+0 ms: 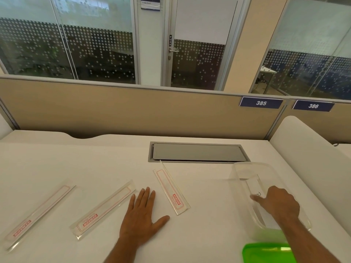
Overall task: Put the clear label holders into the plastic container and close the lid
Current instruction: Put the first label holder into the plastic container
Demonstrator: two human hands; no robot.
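Green and off the container, the lid (266, 252) is lying at the near right edge of the bench (95, 158), so closing is judged not yet begun. Just beyond it, the clear container (247, 171) is standing open, and the right hand (279, 204) is being held inside it, fingers (255, 197) curled and reaching toward a white strip (253, 184) on the floor of the container; whether that strip is a holder being set down, and whether it is being gripped, cannot be told.

Three holders are being left out on the bench: a left one (38, 215) near the left edge, a middle one (104, 211), and a right one (171, 190) angled toward the container. The left hand (140, 219) is being rested flat between the middle and right holders, fingers straight and spread, nothing being held; its little finger lies just beside the middle holder.

At most one holder is judged placed. Three are being counted as still to go in, and then the lid is to be pressed on.
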